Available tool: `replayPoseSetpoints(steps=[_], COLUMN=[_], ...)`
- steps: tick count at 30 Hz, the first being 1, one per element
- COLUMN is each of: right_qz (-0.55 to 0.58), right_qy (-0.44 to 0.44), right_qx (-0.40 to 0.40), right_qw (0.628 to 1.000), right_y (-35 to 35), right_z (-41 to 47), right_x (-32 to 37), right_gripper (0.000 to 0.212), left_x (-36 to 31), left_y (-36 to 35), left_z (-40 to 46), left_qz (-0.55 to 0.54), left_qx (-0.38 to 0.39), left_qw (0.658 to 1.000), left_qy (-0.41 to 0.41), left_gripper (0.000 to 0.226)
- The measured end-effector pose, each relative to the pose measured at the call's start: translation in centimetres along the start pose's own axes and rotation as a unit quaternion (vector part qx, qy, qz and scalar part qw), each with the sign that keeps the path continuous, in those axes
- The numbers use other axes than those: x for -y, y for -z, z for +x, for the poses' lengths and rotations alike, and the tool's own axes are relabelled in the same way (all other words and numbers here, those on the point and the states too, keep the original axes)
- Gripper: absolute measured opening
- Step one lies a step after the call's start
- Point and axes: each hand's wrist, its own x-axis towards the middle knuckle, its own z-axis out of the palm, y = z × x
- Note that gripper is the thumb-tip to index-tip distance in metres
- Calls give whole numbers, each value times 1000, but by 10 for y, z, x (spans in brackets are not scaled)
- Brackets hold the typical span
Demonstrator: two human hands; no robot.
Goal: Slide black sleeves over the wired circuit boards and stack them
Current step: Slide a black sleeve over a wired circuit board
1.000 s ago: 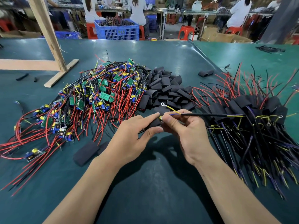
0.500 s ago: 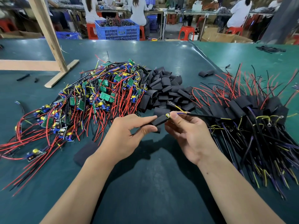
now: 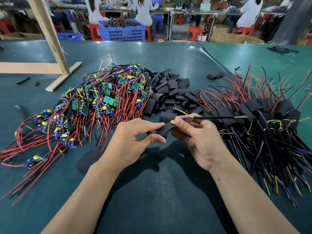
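Fingers of the left hand (image 3: 135,141) pinch the near end of one black sleeve (image 3: 165,129), thumb under, forefinger on top. Right hand (image 3: 199,139) fingers pinch the board end and its black lead (image 3: 217,117), which runs out to the right. Sleeve sits between the two hands, above the counter (image 3: 152,191), just this side of the loose sleeve pile (image 3: 172,93).

Judgement: sleeve looks nearly on. Only a yellow part (image 3: 172,122) of the board shows at the sleeve's far mouth.

To do it well:
- Keep the left pinch light and at the sleeve's edges so the tube stays open; a flat squeeze would probably jam the board.
- Push from the board, not the wires. Pulling the lead risks straining solder joints.
- Keep board and sleeve in line; a corner catching the mouth is the likely snag.
- Watch the yellow ring-terminal wire (image 3: 183,111) looping up beyond the sleeve; keep it outside.

Landmarks from the sleeve pile: bare boards heap (image 3: 104,100) lies to its left, finished stack (image 3: 263,112) to its right. Judgement: this one goes right, wires aligned with the others.
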Motion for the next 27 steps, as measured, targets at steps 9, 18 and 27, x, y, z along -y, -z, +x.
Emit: replayPoseSetpoints(steps=[9, 18, 27], right_qz=[-19, -11, 33], right_qy=[-23, -8, -67], right_qx=[41, 37, 54], right_qw=[999, 999, 996], right_y=[4, 2, 2], right_z=[-1, -2, -5], right_x=[5, 3, 9], right_gripper=[5, 2, 7], left_x=[-5, -4, -6], left_y=[-2, -2, -5], left_z=[0, 1, 1], left_qz=[-1, -18, -21], left_qx=[12, -4, -9], left_qw=[1000, 1000, 1000], left_qy=[10, 12, -4], left_gripper=[33, 42, 44])
